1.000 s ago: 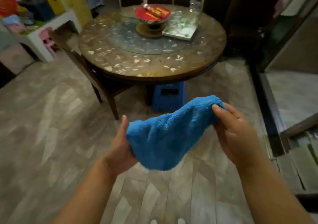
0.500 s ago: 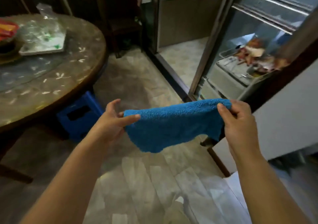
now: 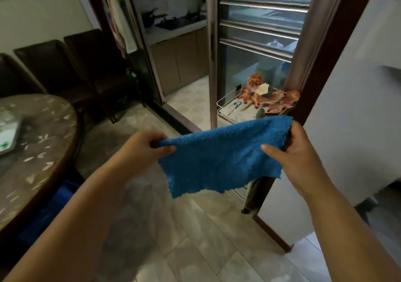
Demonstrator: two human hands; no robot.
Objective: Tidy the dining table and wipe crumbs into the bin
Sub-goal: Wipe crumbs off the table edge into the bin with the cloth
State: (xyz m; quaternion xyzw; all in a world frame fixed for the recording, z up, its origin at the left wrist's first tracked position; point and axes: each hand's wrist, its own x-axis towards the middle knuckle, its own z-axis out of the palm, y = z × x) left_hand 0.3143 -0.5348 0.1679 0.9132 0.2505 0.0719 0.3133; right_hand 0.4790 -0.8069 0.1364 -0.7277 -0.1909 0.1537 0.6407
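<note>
A blue fluffy cloth (image 3: 219, 158) hangs stretched between both my hands in front of me, above the tiled floor. My left hand (image 3: 143, 147) pinches its left corner with curled fingers. My right hand (image 3: 297, 151) grips its right edge, thumb over the front of the cloth. The round dining table (image 3: 41, 147), brown with pale flower marks, fills the left edge of the view, a tray (image 3: 8, 136) just showing on it. No bin is in sight.
Dark dining chairs (image 3: 65, 67) stand against the wall behind the table. A sliding glass door (image 3: 256, 49) opens onto a kitchen ahead. A wire rack (image 3: 236, 110) with orange-red items stands behind the glass. A blue stool (image 3: 50, 214) sits under the table. A white wall (image 3: 351, 112) is at right.
The view has swung right, from the table toward the kitchen doorway. Both hands have spread the cloth wider and lifted it; the table has slid to the left edge.
</note>
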